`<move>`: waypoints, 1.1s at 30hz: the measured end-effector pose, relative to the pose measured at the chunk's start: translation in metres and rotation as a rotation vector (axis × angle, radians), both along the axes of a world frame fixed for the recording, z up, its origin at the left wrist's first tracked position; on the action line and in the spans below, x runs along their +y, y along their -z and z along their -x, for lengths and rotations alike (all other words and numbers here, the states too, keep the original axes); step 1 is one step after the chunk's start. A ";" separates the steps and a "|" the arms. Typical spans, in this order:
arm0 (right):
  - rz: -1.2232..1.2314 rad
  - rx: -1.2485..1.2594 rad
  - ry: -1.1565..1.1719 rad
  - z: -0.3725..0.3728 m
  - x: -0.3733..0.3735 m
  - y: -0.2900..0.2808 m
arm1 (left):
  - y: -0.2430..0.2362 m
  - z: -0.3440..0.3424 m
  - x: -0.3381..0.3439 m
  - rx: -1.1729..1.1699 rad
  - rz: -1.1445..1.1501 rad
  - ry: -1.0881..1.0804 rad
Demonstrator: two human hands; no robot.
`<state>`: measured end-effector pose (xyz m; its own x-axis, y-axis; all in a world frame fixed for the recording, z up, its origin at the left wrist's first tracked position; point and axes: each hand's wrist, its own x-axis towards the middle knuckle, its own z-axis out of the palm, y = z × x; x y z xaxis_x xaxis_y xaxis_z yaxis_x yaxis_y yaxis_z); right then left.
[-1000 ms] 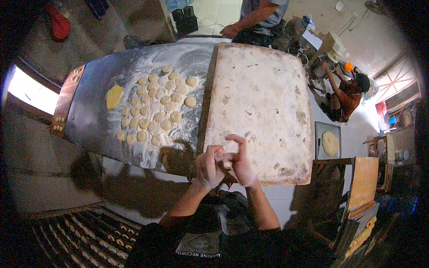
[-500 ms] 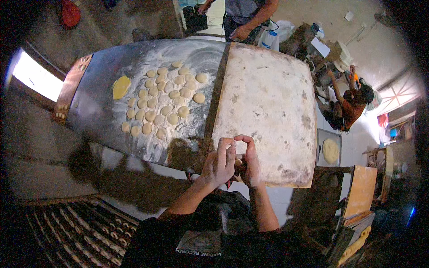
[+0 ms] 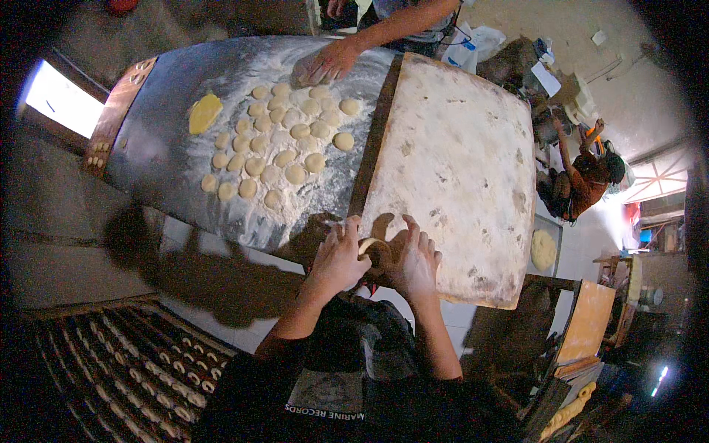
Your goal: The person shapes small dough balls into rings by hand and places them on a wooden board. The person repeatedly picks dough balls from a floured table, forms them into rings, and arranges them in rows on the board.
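My left hand (image 3: 340, 258) and my right hand (image 3: 417, 258), both dusted with flour, are closed round a curved pale piece of dough (image 3: 373, 242) low over the near edge where a dark metal tabletop (image 3: 155, 148) meets a flour-whitened board (image 3: 458, 170); some of the piece is hidden by my fingers. Many small dough discs (image 3: 284, 157) lie in loose flour on the metal, with a flat yellow piece (image 3: 204, 113) to their left. A co-worker's hand (image 3: 332, 63) rests at the far side, just behind the discs.
At lower left, racks (image 3: 133, 362) hold rows of dough pieces. A wooden strip (image 3: 124, 96) edges the table's left end. A crouching person (image 3: 587, 184) is at right, near a tray with a dough lump (image 3: 544, 249). Boards (image 3: 587, 317) lean at lower right.
My hands have drawn slightly apart, showing the curved dough between them. The co-worker across the table has reached onto the metal surface. The whole view has shifted.
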<state>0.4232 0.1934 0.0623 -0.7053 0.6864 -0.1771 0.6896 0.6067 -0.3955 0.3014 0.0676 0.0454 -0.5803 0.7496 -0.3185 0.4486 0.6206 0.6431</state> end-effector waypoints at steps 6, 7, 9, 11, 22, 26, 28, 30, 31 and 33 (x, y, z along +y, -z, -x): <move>0.117 -0.087 0.073 0.015 -0.008 -0.019 | -0.003 0.008 -0.003 0.057 -0.179 0.077; 0.130 -0.107 0.080 0.021 -0.008 -0.019 | -0.003 0.012 -0.011 0.057 -0.233 0.093; 0.131 0.057 -0.027 0.041 -0.020 -0.015 | 0.000 0.024 -0.034 0.064 -0.244 0.026; 0.261 0.227 -0.166 0.080 -0.033 -0.005 | 0.006 0.042 -0.063 0.096 -0.329 -0.038; 0.494 0.074 -0.403 0.238 -0.096 -0.006 | 0.038 0.157 -0.149 -0.276 -0.125 -0.377; 0.844 0.361 -0.231 0.220 -0.089 -0.004 | 0.030 0.173 -0.140 -0.355 -0.476 -0.338; 1.017 0.394 -0.099 0.212 -0.090 0.003 | 0.018 0.177 -0.136 -0.342 -0.583 -0.302; 1.057 0.525 -0.168 0.204 -0.090 0.006 | 0.001 0.180 -0.136 -0.316 -0.529 -0.274; 1.077 0.584 -0.196 0.201 -0.091 0.004 | -0.007 0.181 -0.137 -0.325 -0.483 -0.260; 0.997 0.547 -0.201 0.198 -0.093 -0.004 | -0.021 0.183 -0.138 -0.283 -0.446 -0.269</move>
